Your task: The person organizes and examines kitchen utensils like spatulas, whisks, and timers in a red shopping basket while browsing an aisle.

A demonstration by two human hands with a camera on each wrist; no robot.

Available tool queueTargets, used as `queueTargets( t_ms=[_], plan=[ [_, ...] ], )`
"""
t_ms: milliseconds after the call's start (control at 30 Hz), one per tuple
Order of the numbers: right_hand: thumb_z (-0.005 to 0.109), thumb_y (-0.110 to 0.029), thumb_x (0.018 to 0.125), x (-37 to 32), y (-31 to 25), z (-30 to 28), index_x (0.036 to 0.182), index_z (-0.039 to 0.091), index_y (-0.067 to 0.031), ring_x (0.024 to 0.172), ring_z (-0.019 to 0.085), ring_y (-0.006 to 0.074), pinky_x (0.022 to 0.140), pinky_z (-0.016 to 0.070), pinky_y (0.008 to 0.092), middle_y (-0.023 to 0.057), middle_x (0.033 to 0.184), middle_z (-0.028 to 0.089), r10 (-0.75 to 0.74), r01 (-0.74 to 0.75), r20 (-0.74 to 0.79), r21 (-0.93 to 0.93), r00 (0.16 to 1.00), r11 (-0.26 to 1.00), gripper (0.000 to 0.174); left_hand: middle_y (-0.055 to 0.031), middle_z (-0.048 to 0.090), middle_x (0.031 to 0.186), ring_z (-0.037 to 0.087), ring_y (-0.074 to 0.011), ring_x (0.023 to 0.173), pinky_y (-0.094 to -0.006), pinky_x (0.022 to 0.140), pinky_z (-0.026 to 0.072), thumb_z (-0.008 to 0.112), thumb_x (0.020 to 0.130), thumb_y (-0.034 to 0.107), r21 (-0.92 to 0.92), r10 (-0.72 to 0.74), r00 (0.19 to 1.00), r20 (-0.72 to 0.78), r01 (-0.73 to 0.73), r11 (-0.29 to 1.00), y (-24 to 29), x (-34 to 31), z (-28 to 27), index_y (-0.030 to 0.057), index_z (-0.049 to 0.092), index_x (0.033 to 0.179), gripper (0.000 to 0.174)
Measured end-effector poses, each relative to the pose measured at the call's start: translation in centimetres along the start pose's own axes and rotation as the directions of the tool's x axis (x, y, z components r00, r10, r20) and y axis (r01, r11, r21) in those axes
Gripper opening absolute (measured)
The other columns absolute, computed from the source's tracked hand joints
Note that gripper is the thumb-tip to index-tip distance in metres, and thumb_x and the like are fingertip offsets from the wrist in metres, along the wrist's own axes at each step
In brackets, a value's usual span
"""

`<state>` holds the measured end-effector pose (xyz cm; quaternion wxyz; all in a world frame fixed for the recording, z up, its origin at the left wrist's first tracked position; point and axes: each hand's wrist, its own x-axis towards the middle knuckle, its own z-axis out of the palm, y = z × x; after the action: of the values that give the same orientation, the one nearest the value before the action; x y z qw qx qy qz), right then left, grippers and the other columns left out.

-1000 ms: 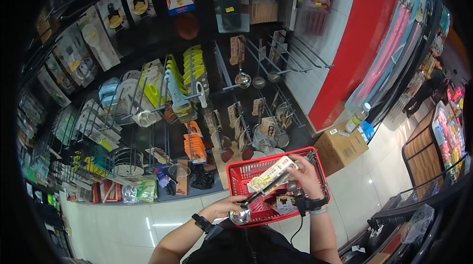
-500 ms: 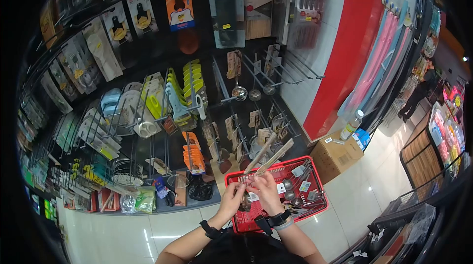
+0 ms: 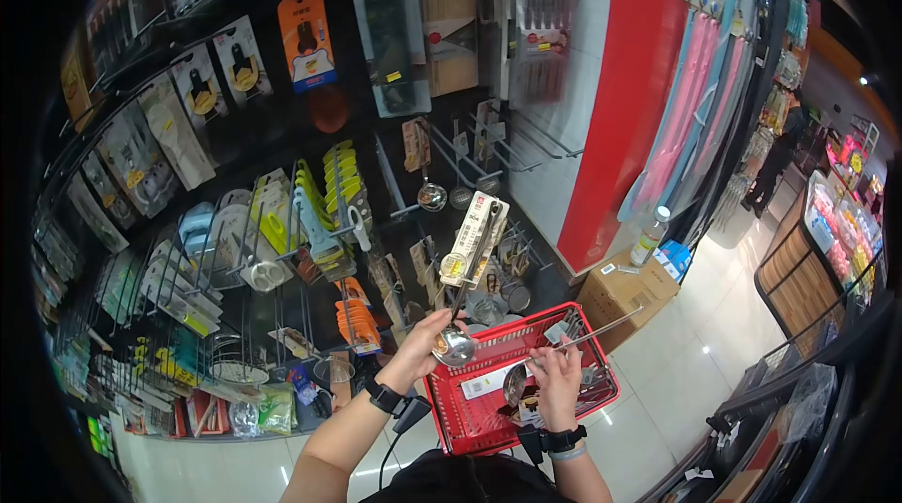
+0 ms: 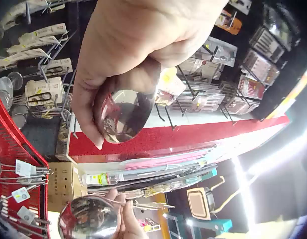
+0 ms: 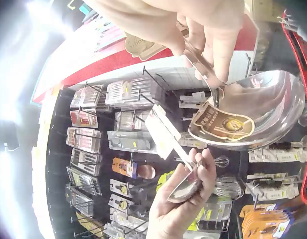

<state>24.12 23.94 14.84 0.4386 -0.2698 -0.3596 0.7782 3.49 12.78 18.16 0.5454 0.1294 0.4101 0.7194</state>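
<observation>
In the head view my left hand grips a shiny metal ladle close to its bowl, the handle pointing up with a cream packaging card along it. My right hand holds a second metal ladle above the red shopping basket, its thin handle slanting up to the right. From the right wrist, this second ladle's bowl looks wide, and a brown label shows at its neck. My left fingers curl around the back of the first bowl in the left wrist view.
Several metal utensils with white tags lie in the basket. Ahead, hooks carry packaged kitchen tools, among them hanging ladles and orange-carded items. A cardboard box with a bottle on top stands right of the basket.
My hands came together over the basket, then moved apart, each with a ladle. The carded ladle has swung upright in my left hand. The head view has shifted slightly.
</observation>
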Motion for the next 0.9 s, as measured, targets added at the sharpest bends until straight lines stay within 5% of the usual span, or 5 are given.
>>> queueTargets(
  t_ms=[567, 667, 900],
  plan=[
    [0.05, -0.006, 0.092, -1.8, -2.6, -4.1, 0.127, 0.035, -0.0037, 0.092, 0.061, 0.0215, 0.076, 0.0545, 0.0341, 0.0109, 0.095, 0.058, -0.119, 0.1, -0.183, -0.108, 0.976, 0.989, 0.039, -0.016, 0.06, 0.101, 0.061, -0.0362, 0.096, -0.0536, 0.08, 0.0522, 0.038, 0.098, 0.029, -0.273, -0.168, 0.947, 0.274, 0.244, 0.931, -3.2, 6.1, 0.9, 0.0027, 0.045, 0.119, 0.035],
    [0.05, -0.006, 0.092, -1.6, -2.4, -4.3, 0.127, 0.035, -0.0038, 0.092, 0.061, 0.0217, 0.076, 0.0545, 0.0346, 0.0109, 0.095, 0.058, -0.119, 0.102, -0.18, -0.104, 0.976, 0.989, 0.038, -0.014, 0.058, 0.096, 0.063, -0.0339, 0.091, -0.0514, 0.075, 0.0549, 0.035, 0.099, 0.026, -0.181, 0.029, 0.997, 0.076, -0.015, 0.983, -3.3, 4.8, 2.1, 0.0015, 0.046, 0.114, 0.031],
    [0.05, -0.006, 0.092, -1.2, -2.2, -4.1, 0.126, 0.035, -0.0033, 0.091, 0.061, 0.0211, 0.076, 0.0548, 0.0344, 0.0105, 0.093, 0.059, -0.101, 0.09, -0.148, -0.082, 0.984, 0.993, 0.038, -0.0124, 0.057, 0.096, 0.063, -0.0285, 0.087, -0.0452, 0.072, 0.0568, 0.036, 0.099, 0.021, -0.127, 0.173, 0.979, -0.107, -0.186, 0.974, -4.1, 3.4, 0.8, 0.0, 0.046, 0.115, 0.029]
  ],
)
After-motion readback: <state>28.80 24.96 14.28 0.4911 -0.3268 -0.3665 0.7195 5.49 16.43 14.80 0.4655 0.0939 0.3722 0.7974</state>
